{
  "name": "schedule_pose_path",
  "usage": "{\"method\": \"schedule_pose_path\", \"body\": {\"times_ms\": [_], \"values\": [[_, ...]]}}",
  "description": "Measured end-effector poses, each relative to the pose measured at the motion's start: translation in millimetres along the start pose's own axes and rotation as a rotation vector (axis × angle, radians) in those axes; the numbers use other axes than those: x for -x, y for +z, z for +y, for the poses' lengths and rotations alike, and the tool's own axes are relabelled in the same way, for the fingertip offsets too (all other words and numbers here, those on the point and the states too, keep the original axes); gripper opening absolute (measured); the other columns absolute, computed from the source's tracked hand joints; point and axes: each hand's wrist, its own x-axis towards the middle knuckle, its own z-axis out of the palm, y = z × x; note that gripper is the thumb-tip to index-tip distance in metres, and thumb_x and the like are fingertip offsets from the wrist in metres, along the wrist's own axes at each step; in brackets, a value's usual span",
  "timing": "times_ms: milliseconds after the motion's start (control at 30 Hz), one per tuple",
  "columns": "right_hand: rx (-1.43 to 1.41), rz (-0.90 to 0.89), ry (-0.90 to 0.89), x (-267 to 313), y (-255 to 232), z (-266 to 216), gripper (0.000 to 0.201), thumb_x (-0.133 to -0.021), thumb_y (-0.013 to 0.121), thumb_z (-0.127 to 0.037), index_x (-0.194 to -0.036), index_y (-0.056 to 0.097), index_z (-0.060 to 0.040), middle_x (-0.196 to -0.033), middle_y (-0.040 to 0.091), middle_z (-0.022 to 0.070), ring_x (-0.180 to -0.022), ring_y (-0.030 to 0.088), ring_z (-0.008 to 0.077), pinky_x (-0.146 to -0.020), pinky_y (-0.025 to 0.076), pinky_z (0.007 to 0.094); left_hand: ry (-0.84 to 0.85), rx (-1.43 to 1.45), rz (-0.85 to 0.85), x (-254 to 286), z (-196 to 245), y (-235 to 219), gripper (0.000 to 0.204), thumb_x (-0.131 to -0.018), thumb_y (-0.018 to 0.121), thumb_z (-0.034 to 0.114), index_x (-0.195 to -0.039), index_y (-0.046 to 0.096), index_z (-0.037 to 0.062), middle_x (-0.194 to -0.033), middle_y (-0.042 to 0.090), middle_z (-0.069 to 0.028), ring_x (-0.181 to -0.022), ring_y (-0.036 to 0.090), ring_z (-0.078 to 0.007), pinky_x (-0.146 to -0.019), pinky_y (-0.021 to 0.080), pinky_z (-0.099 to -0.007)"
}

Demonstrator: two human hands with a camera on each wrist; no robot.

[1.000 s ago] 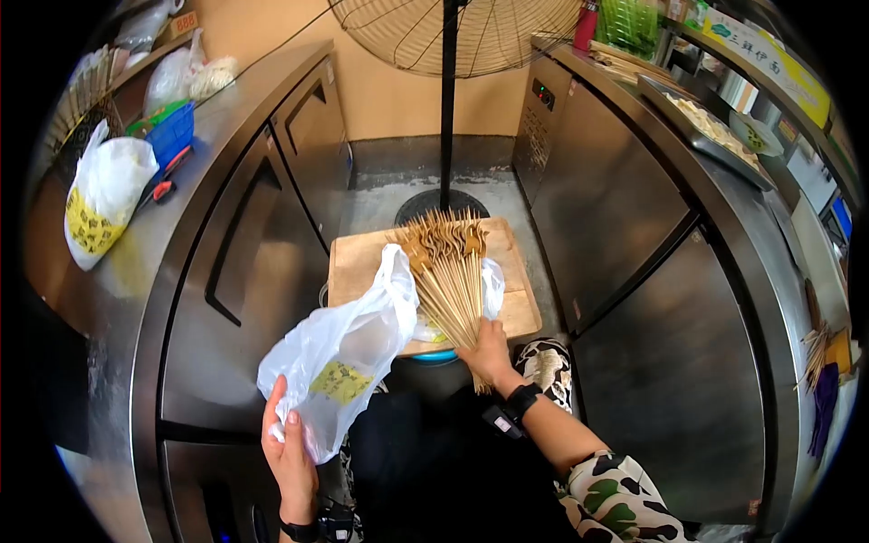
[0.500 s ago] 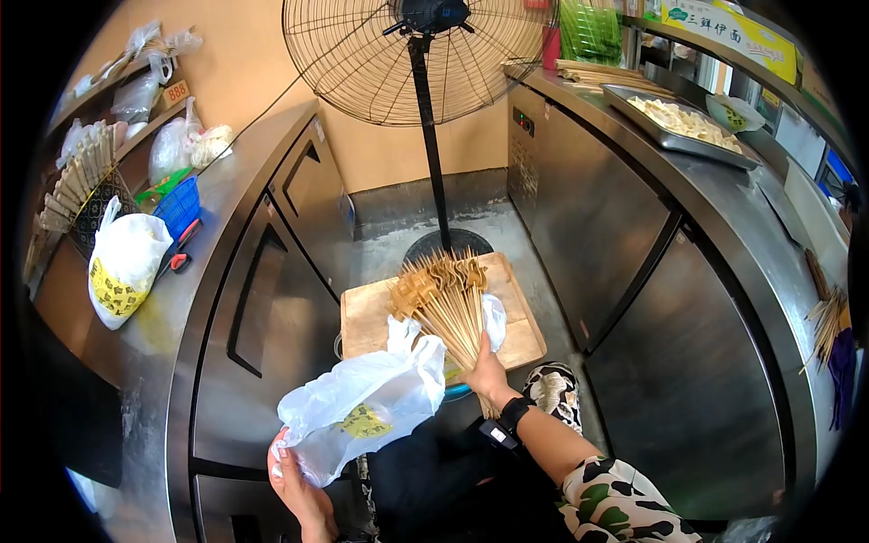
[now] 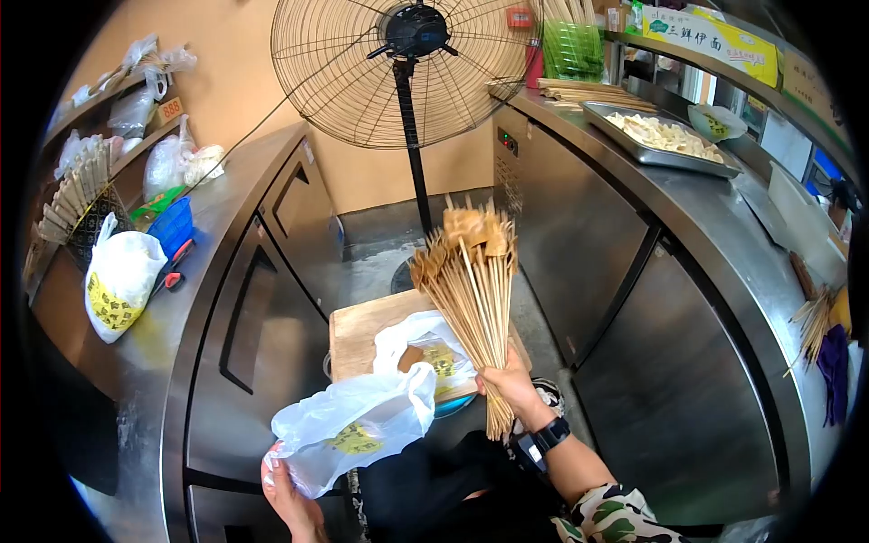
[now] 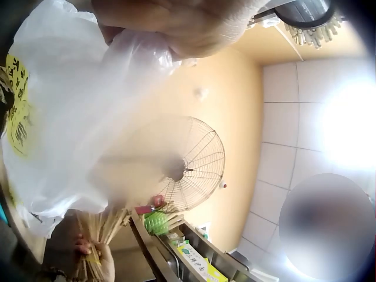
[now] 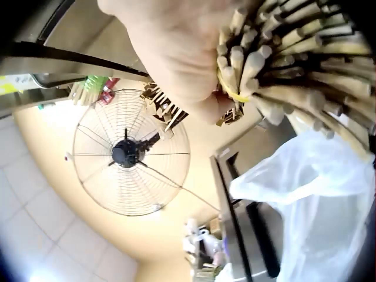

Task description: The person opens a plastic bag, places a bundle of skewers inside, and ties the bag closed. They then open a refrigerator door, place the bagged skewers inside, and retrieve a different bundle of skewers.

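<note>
A thick bundle of skewers (image 3: 480, 299) with brown flat food at the top ends is gripped near its lower ends by my right hand (image 3: 514, 385), raised over the board. A yellow band (image 5: 230, 88) circles some sticks beside that hand in the right wrist view. My left hand (image 3: 291, 500) pinches the edge of a white plastic bag (image 3: 362, 425) with a yellow print, its mouth spread. Behind that bag, a second white bag (image 3: 412, 333) lies on the wooden board (image 3: 358, 335) with a brown piece in it.
A standing fan (image 3: 416, 36) is ahead, between steel counters. The left counter holds a filled white bag (image 3: 125, 276), a blue basket (image 3: 172, 226) and red-handled scissors (image 3: 176, 276). On the right counter are a metal tray (image 3: 652, 149) of pale food and loose sticks (image 3: 593, 93). Something blue (image 3: 453, 407) shows under the board.
My right hand has lifted the skewer bundle off the board and tilted it more upright, uncovering the second bag. My left hand still holds its bag, now lower beside the board.
</note>
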Motion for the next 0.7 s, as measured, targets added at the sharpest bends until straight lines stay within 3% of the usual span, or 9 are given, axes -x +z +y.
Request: {"method": "schedule_pose_path", "body": {"times_ms": [100,200,300,400,467,600,700], "values": [[-0.024,-0.028,-0.081,35,8,-46,0.042,-0.076,0.054,0.005,-0.115,0.04,0.0005,-0.086,0.056,0.0122,-0.06,0.057,0.017,-0.051,0.048,0.0285,-0.03,0.004,-0.015,-5,-9,0,0.034,-0.098,0.05,0.027,-0.116,0.054,-0.0008,-0.108,0.061,-0.0107,-0.099,0.058,-0.0186,-0.088,0.046,-0.0328],[-0.22,-0.163,-0.16,63,8,-64,0.043,-0.077,0.066,-0.009,-0.112,0.045,0.0016,-0.089,0.057,0.0131,-0.062,0.056,0.0175,-0.053,0.047,0.0262,-0.041,0.004,-0.068,-8,-9,10,0.032,-0.099,0.047,0.025,-0.116,0.055,0.0001,-0.108,0.062,-0.0095,-0.099,0.058,-0.0176,-0.088,0.046,-0.0323],[-0.367,-0.298,-0.001,75,12,-81,0.059,-0.077,0.068,-0.01,-0.127,0.038,0.0009,-0.094,0.055,0.0122,-0.067,0.054,0.0141,-0.056,0.047,0.0267,-0.058,0.032,-0.082,-11,-14,17,0.033,-0.099,0.048,0.026,-0.118,0.054,-0.0003,-0.112,0.06,-0.0104,-0.103,0.057,-0.0187,-0.091,0.045,-0.0333],[-0.683,-0.493,0.096,79,-12,-68,0.062,-0.078,0.072,-0.016,-0.127,0.039,0.0013,-0.091,0.052,0.0093,-0.063,0.049,0.0104,-0.055,0.044,0.0236,-0.069,0.076,-0.092,-15,-18,24,0.034,-0.098,0.049,0.025,-0.12,0.054,-0.0008,-0.113,0.06,-0.0109,-0.104,0.056,-0.019,-0.091,0.044,-0.0331],[-0.797,-0.471,0.168,90,-20,-69,0.05,-0.078,0.071,-0.014,-0.119,0.046,0.0011,-0.079,0.046,0.0049,-0.059,0.044,0.0073,-0.052,0.04,0.021,-0.079,0.09,-0.11,-16,-14,32,0.035,-0.097,0.05,0.025,-0.12,0.053,-0.0013,-0.111,0.06,-0.011,-0.102,0.057,-0.0183,-0.089,0.044,-0.0316],[-0.521,-0.462,0.226,98,-35,-54,0.038,-0.078,0.07,-0.013,-0.108,0.051,0.0012,-0.073,0.049,0.006,-0.058,0.048,0.01,-0.051,0.041,0.023,-0.283,0.009,-0.284,-20,-13,59,0.039,-0.09,0.059,0.011,-0.126,0.051,0.0002,-0.114,0.059,-0.0086,-0.103,0.055,-0.0159,-0.092,0.042,-0.0304],[-0.312,-0.474,0.229,105,-22,-58,0.038,-0.078,0.07,-0.012,-0.108,0.051,0.0015,-0.074,0.052,0.0066,-0.058,0.05,0.0119,-0.051,0.041,0.0236,-0.443,-0.024,-0.632,-15,-9,97,0.065,-0.08,0.072,0.008,-0.137,0.041,0.0013,-0.124,0.053,-0.0066,-0.112,0.051,-0.0165,-0.098,0.039,-0.0305]]}}
